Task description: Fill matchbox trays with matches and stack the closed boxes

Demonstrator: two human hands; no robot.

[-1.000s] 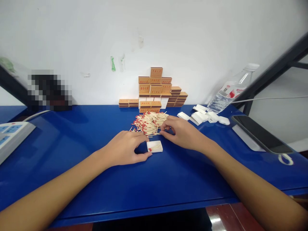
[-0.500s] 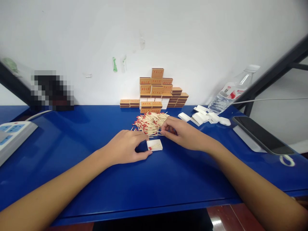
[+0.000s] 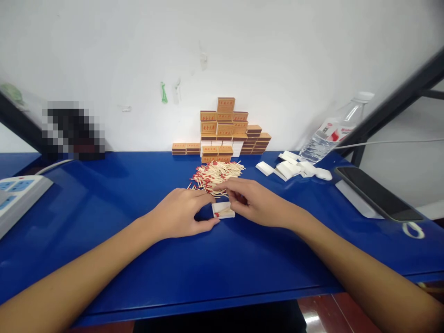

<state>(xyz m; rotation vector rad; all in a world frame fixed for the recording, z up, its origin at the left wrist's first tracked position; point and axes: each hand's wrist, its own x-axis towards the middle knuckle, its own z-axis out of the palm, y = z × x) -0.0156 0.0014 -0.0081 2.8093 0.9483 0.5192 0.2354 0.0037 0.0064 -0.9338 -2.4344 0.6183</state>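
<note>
A small white matchbox tray (image 3: 223, 210) with a few red-tipped matches in it lies on the blue table (image 3: 138, 259). My left hand (image 3: 180, 212) grips the tray's left end between thumb and fingers. My right hand (image 3: 255, 201) hovers over the tray's right side with its fingers pinched on matches, red tips showing under the fingers. Just behind both hands lies a loose pile of matches (image 3: 213, 175).
Orange matchboxes (image 3: 224, 127) are stacked against the wall. Several white empty trays (image 3: 289, 169) lie at the right, beside a water bottle (image 3: 329, 134) and a phone (image 3: 378, 192). A power strip (image 3: 17, 194) sits at the left edge.
My right hand has moved from the match pile towards me and down to the tray, carrying matches. My left hand has stayed on the tray.
</note>
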